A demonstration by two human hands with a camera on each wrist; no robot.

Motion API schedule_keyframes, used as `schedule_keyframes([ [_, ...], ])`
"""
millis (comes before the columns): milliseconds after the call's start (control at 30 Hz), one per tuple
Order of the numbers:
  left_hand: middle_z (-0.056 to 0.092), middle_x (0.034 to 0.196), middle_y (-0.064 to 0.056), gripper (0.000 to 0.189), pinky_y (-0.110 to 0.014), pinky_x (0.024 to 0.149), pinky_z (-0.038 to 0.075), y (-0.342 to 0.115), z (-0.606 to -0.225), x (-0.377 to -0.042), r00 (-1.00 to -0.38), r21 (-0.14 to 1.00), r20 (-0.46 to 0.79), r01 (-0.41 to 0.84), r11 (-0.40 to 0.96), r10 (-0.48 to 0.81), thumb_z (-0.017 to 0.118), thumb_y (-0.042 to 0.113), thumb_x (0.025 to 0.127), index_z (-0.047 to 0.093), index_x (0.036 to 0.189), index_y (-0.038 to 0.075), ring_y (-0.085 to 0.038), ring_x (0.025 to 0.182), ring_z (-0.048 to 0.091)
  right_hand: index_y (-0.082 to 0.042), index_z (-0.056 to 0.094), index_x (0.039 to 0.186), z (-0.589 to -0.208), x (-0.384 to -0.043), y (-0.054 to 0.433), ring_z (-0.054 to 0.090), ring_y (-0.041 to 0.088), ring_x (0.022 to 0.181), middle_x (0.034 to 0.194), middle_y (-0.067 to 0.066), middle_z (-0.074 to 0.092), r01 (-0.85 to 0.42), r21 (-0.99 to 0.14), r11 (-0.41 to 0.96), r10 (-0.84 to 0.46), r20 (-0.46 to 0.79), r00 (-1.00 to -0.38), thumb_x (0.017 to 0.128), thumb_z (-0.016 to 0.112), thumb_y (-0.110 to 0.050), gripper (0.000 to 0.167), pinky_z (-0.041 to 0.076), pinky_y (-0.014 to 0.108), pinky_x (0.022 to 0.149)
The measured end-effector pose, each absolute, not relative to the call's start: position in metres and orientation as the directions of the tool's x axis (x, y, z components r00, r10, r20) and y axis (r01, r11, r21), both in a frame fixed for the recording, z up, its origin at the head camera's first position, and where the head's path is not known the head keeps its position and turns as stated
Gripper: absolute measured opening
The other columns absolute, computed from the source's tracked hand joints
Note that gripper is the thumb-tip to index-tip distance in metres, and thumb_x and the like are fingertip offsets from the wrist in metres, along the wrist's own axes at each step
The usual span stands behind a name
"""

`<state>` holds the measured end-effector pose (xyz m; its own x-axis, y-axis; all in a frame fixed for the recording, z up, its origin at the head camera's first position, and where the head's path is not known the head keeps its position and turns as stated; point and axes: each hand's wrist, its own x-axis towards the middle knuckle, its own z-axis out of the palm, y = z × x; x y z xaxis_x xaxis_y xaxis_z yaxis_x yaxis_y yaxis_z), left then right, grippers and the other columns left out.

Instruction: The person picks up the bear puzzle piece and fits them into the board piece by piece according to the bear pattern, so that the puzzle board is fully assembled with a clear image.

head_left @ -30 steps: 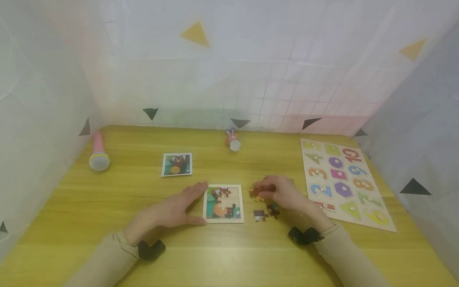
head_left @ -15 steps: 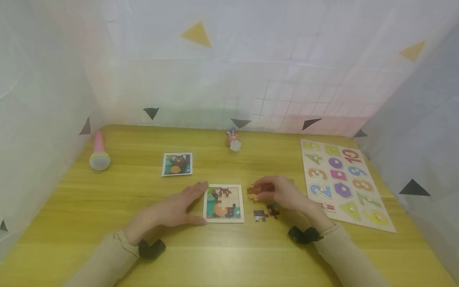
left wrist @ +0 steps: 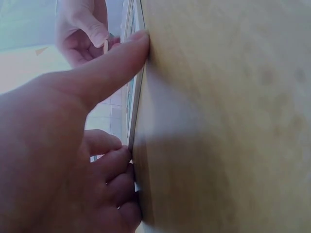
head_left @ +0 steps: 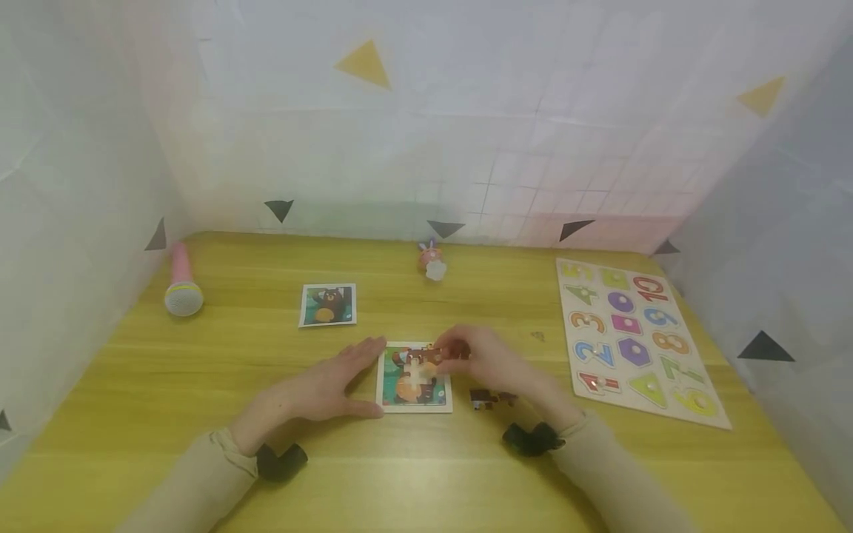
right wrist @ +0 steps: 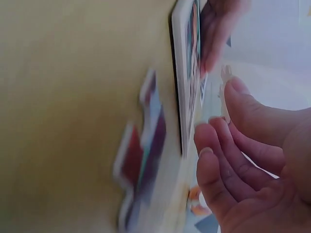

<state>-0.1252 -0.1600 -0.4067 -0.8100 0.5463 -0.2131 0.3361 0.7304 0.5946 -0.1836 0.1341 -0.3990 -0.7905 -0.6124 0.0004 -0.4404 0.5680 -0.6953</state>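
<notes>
A jigsaw puzzle tray (head_left: 413,409) with a bear picture lies on the table, part of its bare wooden base showing. My left hand (head_left: 320,389) rests flat at its left side, thumb and fingertips right at the edge. Over the tray's upper right part, my right hand (head_left: 483,357) pinches a brown and orange puzzle piece (head_left: 432,358) between thumb and fingers. That same puzzle piece (left wrist: 105,47) appears edge-on in the left wrist view. Loose puzzle pieces (head_left: 483,398) lie right of the tray, blurred in the right wrist view.
A bear picture card (head_left: 328,305) lies behind the tray to the left. Farther back stand a small bunny-eared figurine (head_left: 432,259) and, at far left, a pink toy microphone (head_left: 182,281). A wooden number board (head_left: 633,348) lies on the right. Pale sheeting (head_left: 426,133) encloses the table.
My right hand has picked up the brown and orange piece and carried it left, from beside the tray to over it. The left hand has stayed in place.
</notes>
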Motion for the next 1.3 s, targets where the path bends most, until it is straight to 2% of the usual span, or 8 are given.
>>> schedule_keyframes([
  [400,0.007,0.169,-0.006,0.104,-0.052,0.125,0.013,-0.160,-0.407,-0.126,-0.812,0.591,-0.222,0.328,0.737,0.539,0.068,0.059,0.087,0.009,0.162,0.018,-0.033,0.154,0.008,-0.014,0.074,0.102,-0.406,-0.181,0.114,0.061,0.009,0.080,0.091,-0.005,0.066,-0.518,-0.674,0.527,-0.689,0.018,-0.724,0.081,0.083,-0.024,0.025,0.054,0.023,0.070],
  [600,0.009,0.169,-0.007,0.103,-0.052,0.125,0.014,-0.159,-0.406,-0.127,-0.813,0.588,-0.222,0.329,0.739,0.539,0.069,0.058,0.087,0.011,0.162,0.017,-0.032,0.154,0.009,-0.015,0.075,0.102,-0.407,-0.179,0.112,0.059,0.010,0.081,0.090,-0.005,0.064,-0.541,-0.628,0.560,-0.686,0.015,-0.727,0.080,0.084,-0.027,0.027,0.053,0.022,0.071],
  [1000,0.007,0.169,-0.006,0.104,-0.051,0.125,0.014,-0.158,-0.405,-0.127,-0.814,0.585,-0.236,0.318,0.746,0.531,0.070,0.057,0.087,0.010,0.162,0.017,-0.032,0.154,0.008,-0.014,0.075,0.103,-0.405,-0.177,0.110,0.059,0.010,0.083,0.092,-0.005,0.063,-0.532,-0.620,0.577,-0.676,0.004,-0.737,0.079,0.086,-0.026,0.030,0.052,0.022,0.073],
  [1300,0.009,0.168,-0.011,0.102,-0.057,0.123,0.016,-0.158,-0.403,-0.125,-0.809,0.611,-0.230,0.313,0.727,0.541,0.069,0.055,0.089,0.012,0.162,0.014,-0.040,0.153,0.010,-0.016,0.076,0.107,-0.405,-0.174,0.107,0.057,0.012,0.085,0.095,-0.006,0.065,-0.496,-0.637,0.590,-0.653,-0.015,-0.757,0.079,0.086,-0.026,0.031,0.050,0.024,0.074],
])
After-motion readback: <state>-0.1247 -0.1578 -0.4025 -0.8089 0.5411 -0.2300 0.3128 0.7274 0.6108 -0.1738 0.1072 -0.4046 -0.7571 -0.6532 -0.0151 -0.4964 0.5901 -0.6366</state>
